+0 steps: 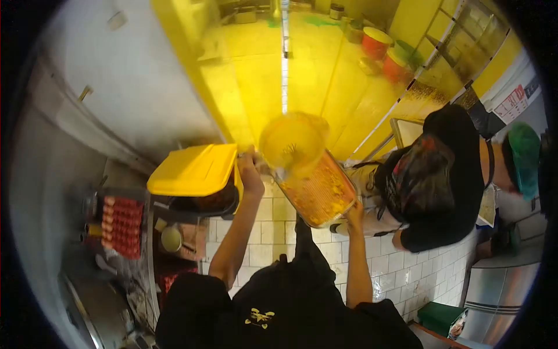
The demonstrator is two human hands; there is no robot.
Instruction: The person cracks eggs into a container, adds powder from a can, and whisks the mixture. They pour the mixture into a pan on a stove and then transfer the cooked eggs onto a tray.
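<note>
Left hand (250,174) grips the clear plastic jug (314,186) of orange mix (right hand (353,214) cups its base); tilting further could spill it.

Commercial kitchen, white tiles (261,232), yellow-lidded bin (195,170), red buckets (376,42), co-worker's green hair cover (523,157)

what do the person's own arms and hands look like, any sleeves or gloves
No gloves on the left hand or the right hand, and the forearms are uncovered too. Black short sleeves cover the upper arms, part of a black top with a small yellow emblem.
</note>
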